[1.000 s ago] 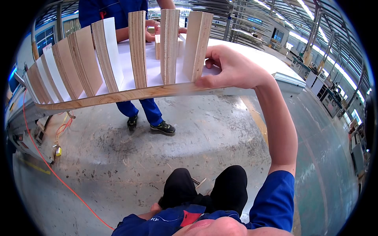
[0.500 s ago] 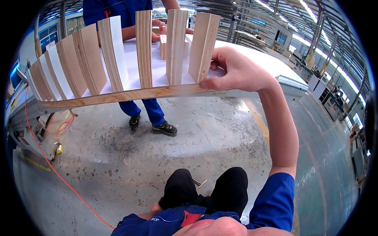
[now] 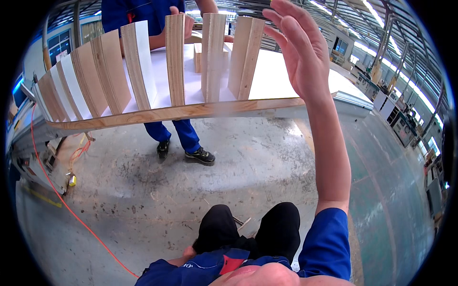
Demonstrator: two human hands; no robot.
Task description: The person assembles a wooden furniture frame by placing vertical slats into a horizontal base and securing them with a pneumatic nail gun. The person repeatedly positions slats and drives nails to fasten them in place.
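Note:
My right hand (image 3: 305, 59) is raised with its fingers stretched out and holds nothing. It is just right of the rightmost plywood strip (image 3: 245, 57), which stands upright. Several more upright strips, some plywood-edged and some white-faced, run leftward in a row, among them a middle plywood strip (image 3: 176, 62). They stand along the near side of a white panel (image 3: 274, 76) with a wood-grain front edge (image 3: 162, 115). Low by my thigh, only a bit of my left hand (image 3: 189, 251) shows; its fingers are hidden.
Across the panel, a person in blue workwear (image 3: 138, 19) has their hands behind the strips, near a small wooden block (image 3: 198, 57). An orange hose (image 3: 71, 214) crosses the concrete floor at left. Wood scraps (image 3: 244, 222) lie by my knees. Machines line the right side.
My right hand has let go of the rightmost plywood strip and risen, its fingers now straight. The other person's hand has moved up behind the strips.

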